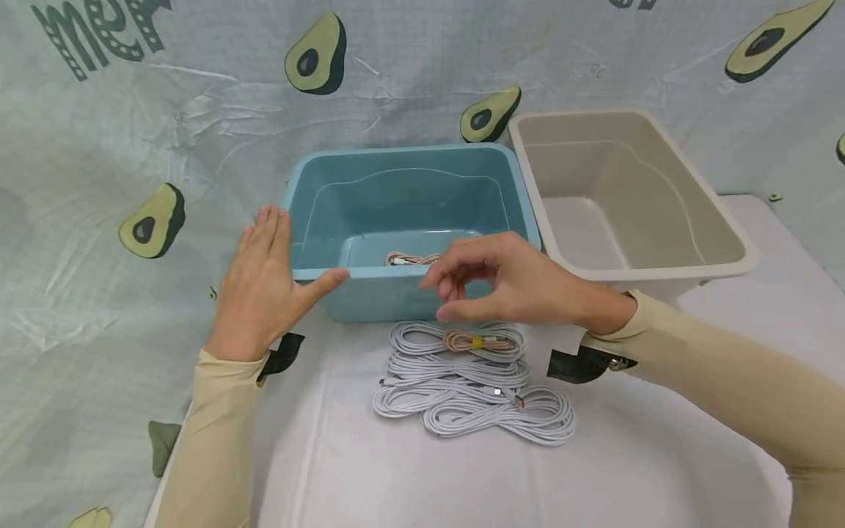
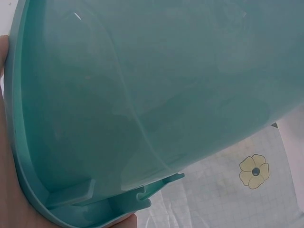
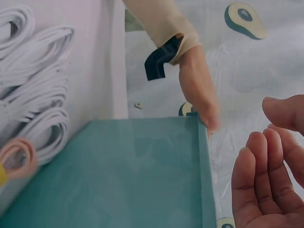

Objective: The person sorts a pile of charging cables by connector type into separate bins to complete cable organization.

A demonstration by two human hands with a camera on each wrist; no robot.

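My left hand [image 1: 260,286] rests on the left front corner of a teal bin [image 1: 372,295], its fingers straight along the rim and the thumb over the front edge. In the left wrist view, the bin's outer wall [image 2: 190,80] fills most of the picture. Just over the front rim hovers my right hand [image 1: 511,282], fingers loosely bent and nothing between them. A peach cable [image 1: 412,259] lies inside the bin, partly hidden by the rim and hand. Below the right hand, another peach cable [image 1: 458,340] with a yellow tie lies on several coiled white cables [image 1: 498,425].
A beige bin [image 1: 660,275] stands against the teal one on the right. Both bins and the cables are on a white-covered table [image 1: 422,484]. Behind hangs a pale sheet [image 1: 218,110] printed with avocados.
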